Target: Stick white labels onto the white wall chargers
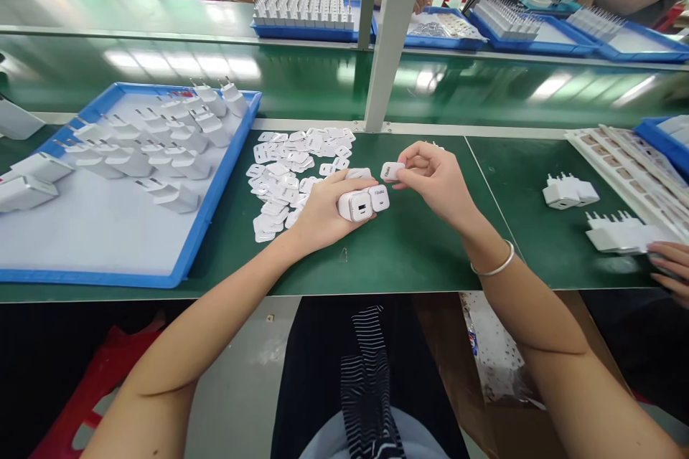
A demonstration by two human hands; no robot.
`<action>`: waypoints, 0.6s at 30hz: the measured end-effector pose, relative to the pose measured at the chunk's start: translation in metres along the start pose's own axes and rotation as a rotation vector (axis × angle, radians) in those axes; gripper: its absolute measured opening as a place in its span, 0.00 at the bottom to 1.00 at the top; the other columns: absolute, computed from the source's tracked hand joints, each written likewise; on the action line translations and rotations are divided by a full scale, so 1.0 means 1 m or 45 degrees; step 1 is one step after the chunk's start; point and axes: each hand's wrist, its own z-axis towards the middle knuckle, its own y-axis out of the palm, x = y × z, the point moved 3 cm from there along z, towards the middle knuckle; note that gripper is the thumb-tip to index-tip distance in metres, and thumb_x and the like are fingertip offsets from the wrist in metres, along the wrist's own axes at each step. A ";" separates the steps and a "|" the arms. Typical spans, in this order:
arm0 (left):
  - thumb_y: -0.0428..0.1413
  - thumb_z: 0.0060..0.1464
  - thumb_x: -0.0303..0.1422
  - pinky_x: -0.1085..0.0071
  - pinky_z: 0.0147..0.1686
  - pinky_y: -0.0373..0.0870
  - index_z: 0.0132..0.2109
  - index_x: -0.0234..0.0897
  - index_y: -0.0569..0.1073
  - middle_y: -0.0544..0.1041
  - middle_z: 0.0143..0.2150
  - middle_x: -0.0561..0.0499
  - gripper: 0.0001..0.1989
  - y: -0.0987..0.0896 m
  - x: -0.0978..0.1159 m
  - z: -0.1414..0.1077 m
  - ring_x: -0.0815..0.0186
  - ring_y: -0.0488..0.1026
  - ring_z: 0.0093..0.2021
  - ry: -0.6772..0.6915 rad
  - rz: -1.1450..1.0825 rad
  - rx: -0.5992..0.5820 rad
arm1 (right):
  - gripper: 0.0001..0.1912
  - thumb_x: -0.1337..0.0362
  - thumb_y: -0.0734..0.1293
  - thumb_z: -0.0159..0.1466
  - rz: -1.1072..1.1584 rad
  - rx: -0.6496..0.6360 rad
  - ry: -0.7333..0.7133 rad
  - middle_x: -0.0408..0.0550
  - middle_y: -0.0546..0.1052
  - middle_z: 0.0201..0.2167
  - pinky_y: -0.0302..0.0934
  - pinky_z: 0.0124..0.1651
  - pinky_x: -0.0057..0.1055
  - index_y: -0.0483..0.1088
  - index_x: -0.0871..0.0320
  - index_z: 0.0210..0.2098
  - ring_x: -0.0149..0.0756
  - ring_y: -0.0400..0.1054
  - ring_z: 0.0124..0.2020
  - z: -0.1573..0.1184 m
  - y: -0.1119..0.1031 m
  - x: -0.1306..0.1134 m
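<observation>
Near the middle of the green table (409, 251), my left hand (326, 211) is closed around white charger bodies (355, 206), whose faces with port openings point up toward me. One of these faces carries small printed text. Just right of them, my right hand (430, 176) pinches a small white cover plate (392, 171) between thumb and fingers, apart from the chargers. A loose pile of similar white plates (277, 186) lies behind and left of my left hand.
At the left stands a blue-rimmed tray (197, 229) with several white plug chargers (186, 140). More chargers (569, 191) lie at the right, near another person's hand (672, 265). A metal post (387, 36) rises behind my hands; people work beyond the belt.
</observation>
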 end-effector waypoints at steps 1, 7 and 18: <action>0.67 0.50 0.31 0.67 0.43 0.73 0.49 0.40 0.80 0.80 0.45 0.48 0.17 -0.001 0.000 0.000 0.65 0.75 0.41 0.001 0.015 0.028 | 0.05 0.69 0.69 0.57 -0.059 0.020 -0.058 0.43 0.74 0.26 0.70 0.32 0.29 0.68 0.58 0.29 0.33 0.72 0.30 0.000 -0.001 -0.001; 0.66 0.53 0.34 0.65 0.46 0.75 0.50 0.39 0.79 0.80 0.47 0.47 0.16 -0.005 -0.001 -0.001 0.62 0.76 0.45 0.032 0.100 0.213 | 0.06 0.66 0.73 0.59 -0.203 0.109 -0.188 0.43 0.70 0.23 0.54 0.25 0.27 0.73 0.57 0.27 0.28 0.59 0.25 -0.002 -0.008 -0.007; 0.64 0.53 0.28 0.65 0.48 0.77 0.52 0.38 0.78 0.78 0.51 0.46 0.18 0.000 -0.003 -0.005 0.62 0.77 0.48 0.014 0.204 0.295 | 0.14 0.60 0.76 0.60 0.641 -0.420 0.313 0.46 0.79 0.23 0.62 0.22 0.21 0.70 0.60 0.28 0.27 0.69 0.20 -0.028 0.033 -0.013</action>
